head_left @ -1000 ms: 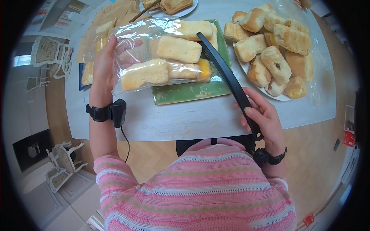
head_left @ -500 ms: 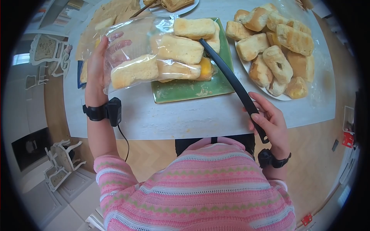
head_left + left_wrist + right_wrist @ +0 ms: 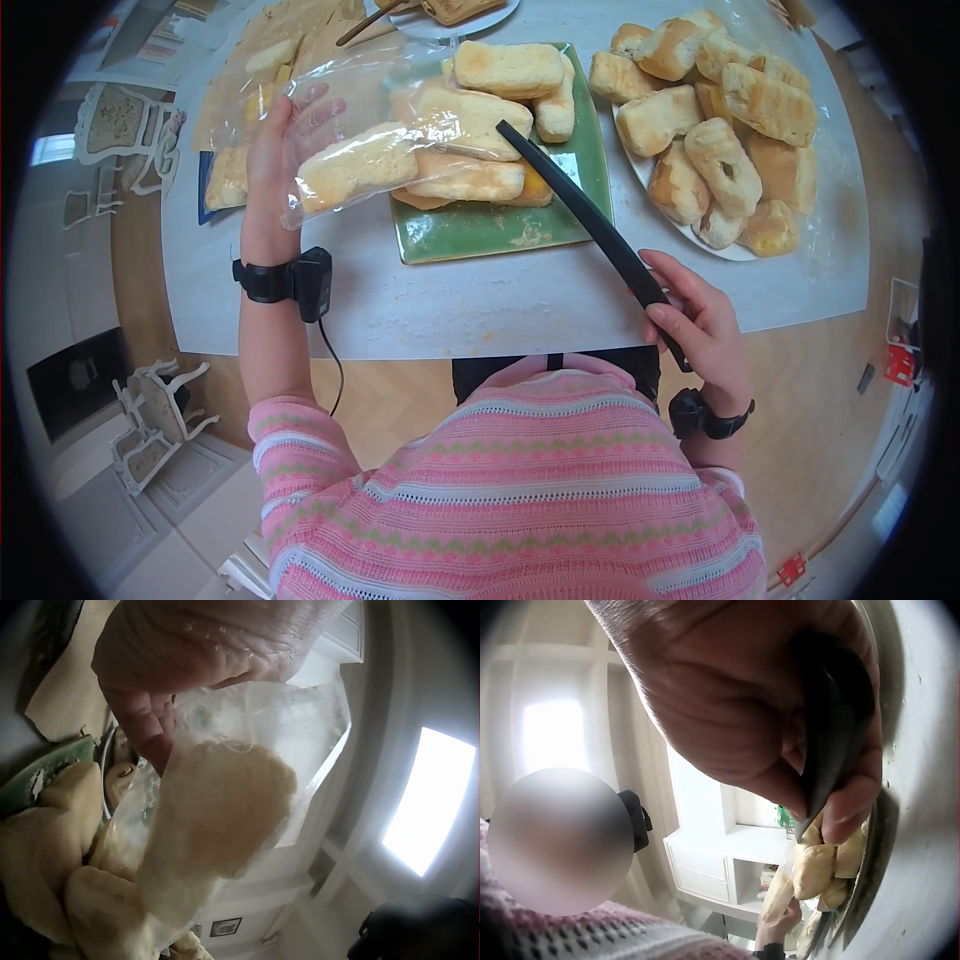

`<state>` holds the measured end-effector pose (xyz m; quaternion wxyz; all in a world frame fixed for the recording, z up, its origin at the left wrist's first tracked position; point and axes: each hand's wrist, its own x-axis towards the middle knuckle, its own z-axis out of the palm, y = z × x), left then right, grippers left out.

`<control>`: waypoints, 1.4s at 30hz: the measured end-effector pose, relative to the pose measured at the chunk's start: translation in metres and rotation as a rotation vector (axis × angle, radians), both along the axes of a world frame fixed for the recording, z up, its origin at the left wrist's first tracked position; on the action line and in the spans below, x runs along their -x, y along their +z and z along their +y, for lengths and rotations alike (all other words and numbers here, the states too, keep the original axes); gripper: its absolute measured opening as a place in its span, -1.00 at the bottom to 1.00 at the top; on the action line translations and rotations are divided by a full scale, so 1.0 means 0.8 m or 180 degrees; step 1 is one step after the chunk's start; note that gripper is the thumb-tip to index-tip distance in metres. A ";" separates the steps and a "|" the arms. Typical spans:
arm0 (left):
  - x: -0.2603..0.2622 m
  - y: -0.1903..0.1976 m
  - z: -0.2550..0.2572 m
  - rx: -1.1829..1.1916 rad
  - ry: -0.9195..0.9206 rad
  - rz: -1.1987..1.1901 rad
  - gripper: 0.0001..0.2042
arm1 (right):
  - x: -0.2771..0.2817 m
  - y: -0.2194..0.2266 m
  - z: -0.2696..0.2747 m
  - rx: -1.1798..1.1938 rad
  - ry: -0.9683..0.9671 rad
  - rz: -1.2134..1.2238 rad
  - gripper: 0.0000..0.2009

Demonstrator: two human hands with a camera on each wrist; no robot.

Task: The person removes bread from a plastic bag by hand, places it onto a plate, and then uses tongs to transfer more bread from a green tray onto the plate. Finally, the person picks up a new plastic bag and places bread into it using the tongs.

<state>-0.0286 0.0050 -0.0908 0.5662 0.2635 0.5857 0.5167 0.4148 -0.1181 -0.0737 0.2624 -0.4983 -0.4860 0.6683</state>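
Observation:
My left hand (image 3: 268, 160) holds a clear plastic bag (image 3: 235, 115), with some fingers showing through the film. Inside it lies a pale, oblong bread roll (image 3: 358, 168), seen closer in the left wrist view as a roll (image 3: 225, 802) below the hand. The bag's right part overlaps the near rolls on a green rectangular plate (image 3: 480, 238). My right hand (image 3: 705, 322) grips a long, curved black utensil (image 3: 590, 215) near its lower end. Its far tip overlaps a roll (image 3: 472, 122) on the green plate. In the right wrist view, thumb and fingers close round the utensil (image 3: 836, 712).
To the right, a white plate (image 3: 735, 252) bears a heap of browned rolls (image 3: 690, 130). Brown paper (image 3: 300, 30) and a blue-edged tray (image 3: 204, 180) with rolls lie at the left. At the back, another white plate (image 3: 490, 22) holds bread, with a brown stick (image 3: 370, 22) beside it.
The bag first shifted left across the green plate, then slightly up and back right with the left hand. The right hand has moved a little right; the utensil's tip now lies slightly lower and further left.

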 end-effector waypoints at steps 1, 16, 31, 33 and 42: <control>0.002 -0.004 0.001 -0.0002 0.0012 -0.0078 -0.51 | -0.001 -0.001 0.000 0.0000 0.0007 -0.0002 -0.48; 0.001 -0.016 0.000 -0.0059 0.0054 -0.0232 -0.51 | -0.037 0.000 -0.011 -0.0116 -0.0413 -0.0418 -0.49; -0.002 -0.020 -0.006 -0.0071 0.0275 -0.0554 -0.53 | -0.006 0.010 -0.011 -0.0250 0.0150 -0.0233 -0.51; -0.004 -0.019 -0.008 -0.0082 0.0236 -0.0681 -0.53 | -0.002 0.010 -0.009 -0.0268 0.0182 -0.0200 -0.51; -0.010 -0.025 -0.006 0.0097 0.0470 -0.0811 -0.51 | 0.012 0.004 0.012 0.0098 0.0139 0.0648 -0.46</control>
